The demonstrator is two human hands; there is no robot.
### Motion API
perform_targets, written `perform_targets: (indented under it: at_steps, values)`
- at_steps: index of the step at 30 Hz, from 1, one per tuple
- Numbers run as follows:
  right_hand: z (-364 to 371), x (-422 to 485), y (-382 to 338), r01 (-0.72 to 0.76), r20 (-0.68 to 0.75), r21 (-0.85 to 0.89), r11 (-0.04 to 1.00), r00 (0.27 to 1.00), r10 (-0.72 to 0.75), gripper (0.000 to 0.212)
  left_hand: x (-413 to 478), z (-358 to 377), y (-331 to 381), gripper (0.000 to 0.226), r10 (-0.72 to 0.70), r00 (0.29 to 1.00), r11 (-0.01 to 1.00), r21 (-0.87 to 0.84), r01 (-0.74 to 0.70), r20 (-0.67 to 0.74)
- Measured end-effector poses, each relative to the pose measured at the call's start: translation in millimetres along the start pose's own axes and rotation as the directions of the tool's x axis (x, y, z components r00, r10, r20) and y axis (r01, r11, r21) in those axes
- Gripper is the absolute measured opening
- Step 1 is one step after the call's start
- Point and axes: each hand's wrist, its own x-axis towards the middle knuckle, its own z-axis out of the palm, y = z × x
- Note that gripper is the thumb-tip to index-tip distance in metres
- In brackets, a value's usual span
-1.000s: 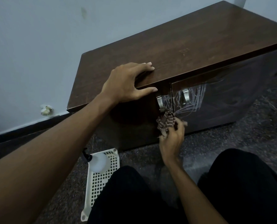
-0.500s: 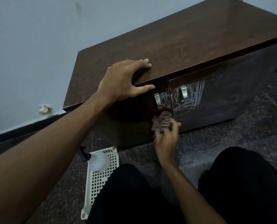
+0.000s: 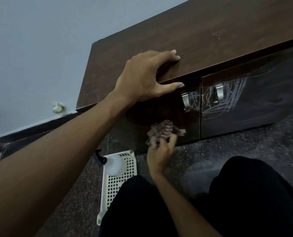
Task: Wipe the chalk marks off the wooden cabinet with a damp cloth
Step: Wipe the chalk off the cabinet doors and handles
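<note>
On speckled floor (image 3: 227, 147): cabinet (image 3: 193, 31), white basket (image 3: 106, 194).

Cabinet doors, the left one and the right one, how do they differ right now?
The left door has chalk marks only in a narrow patch beside the left handle; the right door carries a wider scribble around and beyond the right handle. The right hand holds the cloth against the left door; nothing touches the right door. Both are dark wood, shut, each with a metal handle.

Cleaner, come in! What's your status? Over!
Left hand braces cabinet top. Right hand grips cloth, low on front. Chalk marks unwiped, higher up. Nothing blocking.
</note>
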Motion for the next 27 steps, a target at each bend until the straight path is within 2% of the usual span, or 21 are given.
perform_targets:
  at_steps: [1,2,3,5,6,8,12,15,18,23,25,27]
  values:
    - [8.8,-9.6,-2.9,0.023,0.039,0.057,0.998,0.999,-0.025,0.018,-0.2,0.2,-0.4,0.065,-0.001,1.0,1.0,-0.004,0.001,-0.002]
    - [15.3,-20.0,-10.4,0.057,0.143,0.114,0.992,0.987,-0.073,0.016,-0.5,0.2,-0.7,0.065,-0.001,1.0,1.0,-0.008,0.001,-0.002]
    - [20.3,-30.1,-19.6,0.172,0.212,0.128,0.977,0.957,-0.196,0.023,-0.8,0.2,-0.8,0.066,0.0,1.0,1.0,-0.011,0.0,-0.001]
    - [33.2,-38.0,-22.2,0.451,0.249,0.133,0.883,0.847,-0.47,0.036,-0.7,-0.1,-0.5,0.067,0.005,1.0,1.0,-0.024,-0.005,0.0]
    - [37.1,-35.3,-19.7,0.514,0.235,0.125,0.849,0.816,-0.528,0.036,-0.8,-0.2,-0.5,0.068,0.009,1.0,0.999,-0.031,-0.009,-0.003]
    - [36.8,-29.9,-18.5,0.53,0.2,0.13,0.838,0.814,-0.545,0.031,-1.3,-0.3,-1.0,0.068,0.014,1.0,0.999,-0.039,-0.015,-0.012]
    - [22.7,-7.7,-28.3,0.541,0.008,0.189,0.819,0.834,-0.552,0.026,-1.3,0.1,-2.4,0.067,-0.001,1.0,0.998,-0.06,0.0,-0.022]
    - [11.4,14.8,-52.8,0.583,-0.11,0.206,0.786,0.812,-0.573,0.024,0.9,-0.6,-0.2,0.068,-0.004,1.0,0.998,-0.061,0.003,-0.014]
    - [6.0,27.8,-77.3,0.668,-0.16,0.202,0.716,0.744,-0.649,0.019,0.6,-1.6,-1.8,0.067,-0.004,1.0,0.999,-0.051,0.004,-0.01]
    - [7.1,29.8,-56.2,0.719,-0.13,0.099,0.688,0.695,-0.707,0.03,0.2,-1.7,-1.3,0.067,-0.016,1.0,0.998,-0.053,0.016,-0.004]
    - [4.9,25.4,-19.6,0.709,-0.057,0.056,0.703,0.706,-0.706,0.037,0.2,-2.0,-1.0,0.067,-0.017,1.0,0.999,-0.045,0.017,0.004]
    - [-3.7,20.7,18.4,0.661,0.054,0.019,0.75,0.749,-0.661,0.045,0.5,-2.3,-0.6,0.067,-0.018,1.0,0.999,-0.038,0.018,0.012]
